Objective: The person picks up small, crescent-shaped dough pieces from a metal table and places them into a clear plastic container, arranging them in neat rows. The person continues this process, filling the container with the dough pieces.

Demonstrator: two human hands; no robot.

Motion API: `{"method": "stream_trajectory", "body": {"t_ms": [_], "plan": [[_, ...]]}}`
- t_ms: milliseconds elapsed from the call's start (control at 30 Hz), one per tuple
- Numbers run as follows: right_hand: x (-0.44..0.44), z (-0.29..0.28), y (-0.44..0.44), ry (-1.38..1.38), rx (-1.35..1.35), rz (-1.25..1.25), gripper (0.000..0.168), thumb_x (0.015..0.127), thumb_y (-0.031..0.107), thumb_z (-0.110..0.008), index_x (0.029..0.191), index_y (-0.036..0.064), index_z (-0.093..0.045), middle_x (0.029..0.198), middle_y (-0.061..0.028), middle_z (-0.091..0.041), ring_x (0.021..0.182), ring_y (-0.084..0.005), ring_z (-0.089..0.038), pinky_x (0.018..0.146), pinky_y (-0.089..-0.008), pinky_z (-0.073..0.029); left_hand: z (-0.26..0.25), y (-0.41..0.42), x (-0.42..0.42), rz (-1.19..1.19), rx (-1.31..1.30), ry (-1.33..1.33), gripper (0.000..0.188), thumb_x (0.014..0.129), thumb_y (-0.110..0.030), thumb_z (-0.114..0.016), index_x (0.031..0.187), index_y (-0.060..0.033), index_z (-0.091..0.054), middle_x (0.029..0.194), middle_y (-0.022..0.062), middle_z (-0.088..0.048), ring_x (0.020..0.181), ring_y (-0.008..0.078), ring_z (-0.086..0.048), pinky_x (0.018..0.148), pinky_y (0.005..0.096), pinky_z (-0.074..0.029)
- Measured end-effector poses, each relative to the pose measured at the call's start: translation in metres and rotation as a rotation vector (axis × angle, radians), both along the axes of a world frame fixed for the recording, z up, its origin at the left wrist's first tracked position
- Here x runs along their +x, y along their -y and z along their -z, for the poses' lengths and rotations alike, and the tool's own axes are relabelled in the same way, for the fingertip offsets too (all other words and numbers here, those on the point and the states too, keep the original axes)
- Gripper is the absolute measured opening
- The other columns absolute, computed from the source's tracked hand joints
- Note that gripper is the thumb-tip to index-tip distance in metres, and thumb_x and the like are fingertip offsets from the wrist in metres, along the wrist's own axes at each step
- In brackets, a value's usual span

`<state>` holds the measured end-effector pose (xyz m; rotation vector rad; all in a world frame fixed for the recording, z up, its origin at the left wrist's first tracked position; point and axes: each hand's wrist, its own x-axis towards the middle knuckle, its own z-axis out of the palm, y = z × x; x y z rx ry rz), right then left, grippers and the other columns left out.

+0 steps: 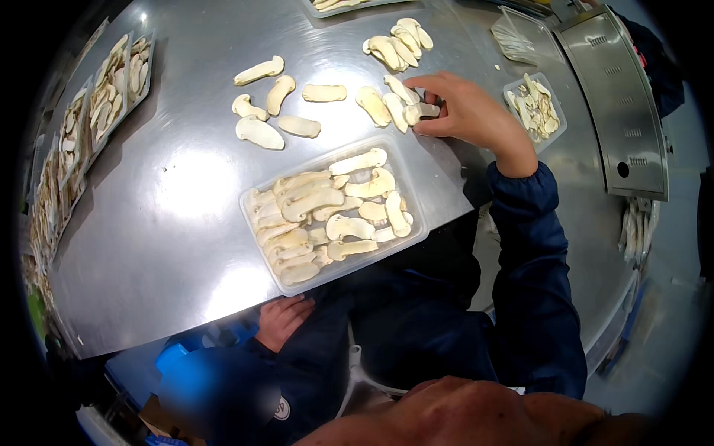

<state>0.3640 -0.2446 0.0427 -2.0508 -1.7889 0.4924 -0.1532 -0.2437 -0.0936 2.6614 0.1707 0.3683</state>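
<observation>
My right hand [466, 108] is over the steel table, its thumb and fingers around a pale dried mushroom slice [421, 112]. Another slice [400, 89] lies by the index fingertip, and two more lie just left of these. Below them, at the table's near edge, a clear plastic tray [338, 151] holds mushroom slices. Overlapping rows [309, 202] fill its left side; looser slices [357, 161] lie on the right, with the tray bottom showing between. My left hand [286, 320] is at the table edge below the tray's near-left corner, fingers together; whether it grips anything is hidden.
Several loose slices [259, 132] lie left of centre, and a cluster [399, 47] lies farther back. Filled trays [106, 89] line the left edge. At right are a small tray of broken pieces [535, 108], a clear container [519, 36] and a vented steel appliance [616, 100].
</observation>
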Motion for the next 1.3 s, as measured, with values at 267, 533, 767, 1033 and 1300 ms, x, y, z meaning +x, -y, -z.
{"method": "stream_trajectory", "body": {"t_ms": [267, 533, 767, 1033, 1300], "plan": [[-0.015, -0.002, -0.039, -0.018, -0.02, -0.093, 0.06, 0.079, 0.026, -0.083, 0.133, 0.004, -0.067, 0.098, -0.0165, -0.069, 0.088, -0.0335, -0.067, 0.08, -0.0417, -0.053, 0.001, -0.002, -0.003, 0.019, -0.01, 0.009, 0.034, 0.082, -0.018, -0.064, 0.113, -0.0059, -0.074, 0.126, 0.0063, -0.072, 0.124, 0.0237, -0.065, 0.096, 0.0389, -0.051], [-0.015, -0.014, -0.074, -0.109, 0.308, -0.03, 0.039, 0.091, 0.017, -0.077, 0.127, 0.004, -0.071, 0.086, -0.0067, -0.071, 0.072, -0.0151, -0.064, 0.065, -0.029, -0.052, 0.011, 0.0, -0.009, -0.013, -0.032, 0.014, 0.032, 0.082, -0.017, -0.065, 0.111, -0.0065, -0.075, 0.125, 0.006, -0.072, 0.124, 0.0241, -0.065, 0.095, 0.0397, -0.052], [0.071, 0.002, -0.076, 0.015, 0.587, 0.38, 0.02, 0.093, 0.02, -0.073, 0.106, 0.005, -0.077, 0.083, -0.0062, -0.074, 0.074, -0.0156, -0.068, 0.069, -0.0301, -0.054, 0.009, 0.0, -0.003, -0.057, -0.006, 0.039, 0.028, 0.084, -0.018, -0.069, 0.11, -0.0119, -0.076, 0.129, 0.001, -0.073, 0.121, 0.0213, -0.067, 0.09, 0.037, -0.048], [0.093, 0.039, -0.095, -0.031, 0.436, 0.364, 0.031, 0.09, 0.027, -0.077, 0.11, 0.004, -0.077, 0.099, -0.0119, -0.077, 0.089, -0.0235, -0.073, 0.079, -0.0355, -0.057, 0.032, 0.002, -0.02, -0.117, 0.042, -0.101, 0.035, 0.086, -0.024, -0.075, 0.12, -0.0248, -0.079, 0.113, 0.0026, -0.074, 0.114, 0.0238, -0.065, 0.1, 0.0462, -0.042], [0.097, 0.05, -0.097, -0.037, 0.434, 0.319, 0.038, 0.086, 0.031, -0.08, 0.111, 0.004, -0.075, 0.105, -0.0139, -0.07, 0.094, -0.0273, -0.07, 0.082, -0.0376, -0.056, 0.028, -0.008, -0.01, -0.091, -0.006, -0.133, 0.032, 0.087, -0.023, -0.074, 0.119, -0.0202, -0.076, 0.13, 0.0066, -0.071, 0.125, 0.0272, -0.064, 0.11, 0.0507, -0.04]]}}
